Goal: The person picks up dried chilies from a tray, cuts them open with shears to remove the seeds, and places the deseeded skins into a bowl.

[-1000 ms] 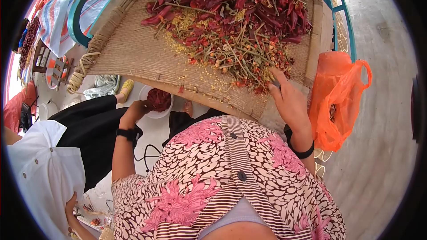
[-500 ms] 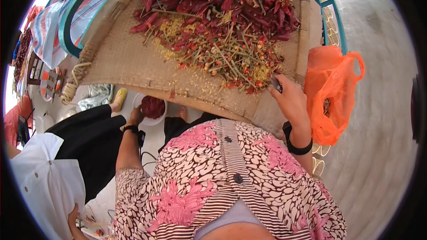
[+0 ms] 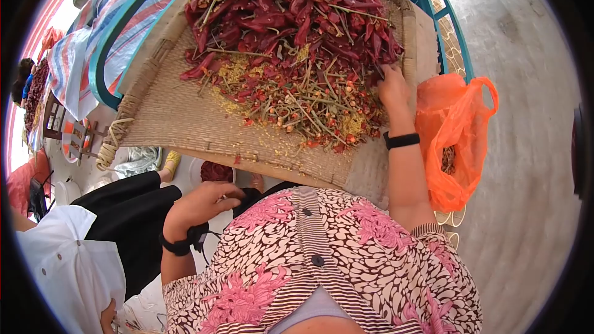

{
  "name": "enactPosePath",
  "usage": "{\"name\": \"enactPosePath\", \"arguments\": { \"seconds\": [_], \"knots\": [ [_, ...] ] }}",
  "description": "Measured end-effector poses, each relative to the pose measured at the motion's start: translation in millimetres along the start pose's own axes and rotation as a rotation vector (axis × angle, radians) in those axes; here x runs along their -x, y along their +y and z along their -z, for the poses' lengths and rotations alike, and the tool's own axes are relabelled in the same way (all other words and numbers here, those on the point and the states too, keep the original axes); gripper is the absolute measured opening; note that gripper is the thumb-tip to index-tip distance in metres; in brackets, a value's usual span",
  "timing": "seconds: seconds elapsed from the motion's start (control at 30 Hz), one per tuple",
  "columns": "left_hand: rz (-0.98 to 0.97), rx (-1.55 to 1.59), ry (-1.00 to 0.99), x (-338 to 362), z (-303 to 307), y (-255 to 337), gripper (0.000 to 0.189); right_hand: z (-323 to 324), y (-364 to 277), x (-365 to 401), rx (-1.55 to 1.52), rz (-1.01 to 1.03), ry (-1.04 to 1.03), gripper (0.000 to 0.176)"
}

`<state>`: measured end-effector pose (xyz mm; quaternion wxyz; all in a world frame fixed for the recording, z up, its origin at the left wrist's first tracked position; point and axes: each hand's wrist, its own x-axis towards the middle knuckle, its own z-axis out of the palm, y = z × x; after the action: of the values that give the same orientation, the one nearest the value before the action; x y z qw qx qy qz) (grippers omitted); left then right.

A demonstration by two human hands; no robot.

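Note:
A pile of dried red chilies point(image 3: 291, 9) lies on a woven tray point(image 3: 167, 108), with cut stems, seeds and chili bits point(image 3: 309, 102) spread in front of it. My right hand point(image 3: 394, 91) reaches to the pile's right edge, fingers closed. A small dark metal tool point(image 3: 381, 72) shows at its fingertips, mostly hidden among the chilies. My left hand point(image 3: 204, 203) hovers below the tray's front edge, loosely curved with fingers apart and nothing visible in it. Just beyond it, a white bowl point(image 3: 195, 173) of dark red chili pieces point(image 3: 216, 172) stands low down.
An orange plastic bag point(image 3: 455, 148) hangs at the right of the tray. Teal metal rails point(image 3: 102, 65) flank the tray. A person in a white shirt point(image 3: 74, 260) and black clothing is close on my left. Striped sheeting point(image 3: 105, 31) lies beyond.
My right hand has moved forward from the stems to the chili pile's edge, carrying the small tool. My left hand has come up from the bowl toward me.

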<state>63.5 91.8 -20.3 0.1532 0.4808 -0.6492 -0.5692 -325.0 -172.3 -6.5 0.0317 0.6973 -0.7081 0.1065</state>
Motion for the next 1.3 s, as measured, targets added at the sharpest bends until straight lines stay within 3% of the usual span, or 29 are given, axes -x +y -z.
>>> {"name": "enactPosePath", "arguments": {
  "seconds": [0.07, 0.17, 0.3, 0.37, 0.47, 0.5, 0.6, 0.63, 0.7, 0.73, 0.87, 1.03, 1.13, 1.2, 1.27, 1.3],
  "knots": [
    [-0.118, -0.035, 0.114, 3.3, 5.6, 27.5, 0.022, 3.7, -6.2, -1.4, 0.018, -0.076, -0.01, 0.037],
    [-0.228, -0.017, 0.201, -1.3, 10.0, 43.2, 0.025, 9.1, 4.2, 1.2, -0.033, 0.096, 0.226, 0.032],
    [-0.097, 0.16, 0.198, -18.8, 17.4, 66.3, 0.027, 42.7, -6.3, 13.1, -0.965, -0.134, -0.244, 0.031],
    [-0.137, 0.327, 0.265, -34.1, 14.4, 75.0, 0.03, 61.9, -30.3, 38.1, -1.479, -0.227, -0.451, 0.026],
    [-0.241, 0.411, 0.348, -67.8, 12.0, 82.8, 0.04, 74.5, -66.3, 65.2, -1.526, -0.186, -0.537, 0.021],
    [-0.258, 0.492, 0.38, -78.4, 9.8, 89.2, 0.042, 82.0, -72.7, 71.4, -1.414, -0.122, -0.615, 0.021],
    [-0.321, 0.697, 0.424, -101.5, 5.9, 101.0, 0.045, 72.2, -104.1, 91.4, -1.084, 0.243, -0.431, 0.022],
    [-0.345, 0.75, 0.399, -108.3, 5.4, 100.2, 0.045, 86.1, -115.9, 98.3, -0.996, 0.167, -0.502, 0.022],
    [-0.308, 0.701, 0.314, -117.6, 11.7, 90.1, 0.038, 83.7, -124.7, 105.2, -1.136, 0.192, -0.412, 0.022],
    [-0.322, 0.793, 0.351, -119.1, 10.2, 86.9, 0.036, 83.3, -126.4, 106.7, -1.204, 0.206, -0.364, 0.023],
    [-0.359, 1.092, 0.475, -118.3, 6.7, 78.3, 0.03, 85.9, -113.3, 107.7, -1.565, -0.047, -0.269, 0.025],
    [-0.383, 1.161, 0.448, -115.6, 7.0, 75.8, 0.03, 72.8, -131.5, 117.0, -1.495, 0.03, -0.486, 0.021],
    [-0.353, 1.007, 0.428, -116.3, 3.6, 71.2, 0.031, 71.1, -131.0, 114.2, -1.476, -0.012, -0.525, 0.016],
    [-0.511, 0.17, 0.796, -114.4, 3.1, 77.0, 0.034, 69.2, -135.0, 114.0, -1.348, 0.137, -0.382, 0.013],
    [-0.547, -0.142, 0.897, -112.8, -0.5, 82.4, 0.036, 66.2, -136.6, 112.9, -1.217, 0.298, -0.247, 0.012],
    [-0.529, -0.02, 0.848, -112.7, -3.0, 84.3, 0.036, 62.9, -136.4, 111.2, -1.153, 0.386, -0.18, 0.012]
  ]
}}
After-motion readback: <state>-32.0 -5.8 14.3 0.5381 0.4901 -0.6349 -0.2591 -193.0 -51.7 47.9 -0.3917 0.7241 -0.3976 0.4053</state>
